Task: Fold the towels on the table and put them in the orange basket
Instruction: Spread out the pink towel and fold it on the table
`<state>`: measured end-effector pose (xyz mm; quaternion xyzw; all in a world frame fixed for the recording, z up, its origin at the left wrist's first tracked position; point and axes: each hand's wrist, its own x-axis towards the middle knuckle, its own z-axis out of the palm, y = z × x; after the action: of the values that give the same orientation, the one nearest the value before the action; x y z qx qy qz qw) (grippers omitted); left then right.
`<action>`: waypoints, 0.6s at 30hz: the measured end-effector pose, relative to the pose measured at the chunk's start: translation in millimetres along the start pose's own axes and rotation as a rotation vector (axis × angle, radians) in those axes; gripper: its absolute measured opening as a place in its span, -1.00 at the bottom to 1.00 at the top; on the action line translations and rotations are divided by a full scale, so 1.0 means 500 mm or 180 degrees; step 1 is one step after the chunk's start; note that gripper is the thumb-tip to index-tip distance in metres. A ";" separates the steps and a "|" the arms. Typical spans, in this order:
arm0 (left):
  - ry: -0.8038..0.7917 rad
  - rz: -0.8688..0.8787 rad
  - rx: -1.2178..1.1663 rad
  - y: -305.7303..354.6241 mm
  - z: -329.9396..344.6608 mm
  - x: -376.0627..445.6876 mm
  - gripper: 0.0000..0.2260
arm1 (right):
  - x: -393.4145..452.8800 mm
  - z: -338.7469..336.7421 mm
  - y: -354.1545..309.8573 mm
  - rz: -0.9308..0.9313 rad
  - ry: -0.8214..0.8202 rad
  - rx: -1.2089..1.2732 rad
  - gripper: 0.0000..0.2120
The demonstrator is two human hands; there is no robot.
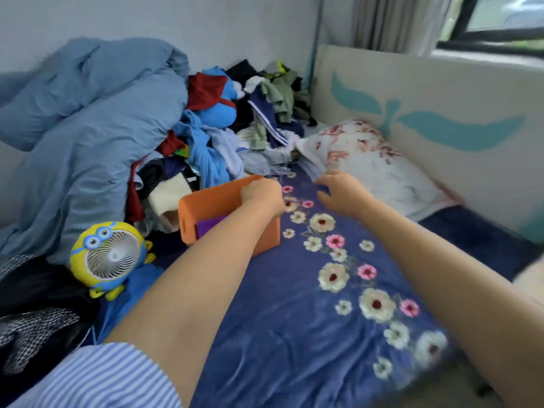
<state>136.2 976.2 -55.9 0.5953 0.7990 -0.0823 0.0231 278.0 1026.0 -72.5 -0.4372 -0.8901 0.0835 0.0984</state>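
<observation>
An orange basket (212,201) stands on a blue flowered bedsheet (294,304), beside a heap of clothes. Inside it lies a folded purple towel (210,226), partly hidden by my left forearm. My left hand (260,194) grips the basket's far right rim, fingers curled over the edge. My right hand (341,191) hovers just right of the basket, over the sheet near a pillow; its fingers are loosely spread and hold nothing.
A floral pillow (374,166) lies at the back right against a white headboard (426,113). A clothes pile (223,136) and a blue duvet (88,128) fill the left. A yellow cartoon fan (110,256) sits at the near left.
</observation>
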 end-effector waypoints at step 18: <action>0.0268 0.2865 0.0141 0.848 -0.052 -0.609 -0.73 | -1.069 -0.275 0.358 0.2560 0.0938 -0.0330 -0.68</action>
<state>631.3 809.6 -33.1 0.8866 0.4588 -0.0569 0.0114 768.4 717.7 -36.3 -0.7609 -0.6283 0.0071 0.1620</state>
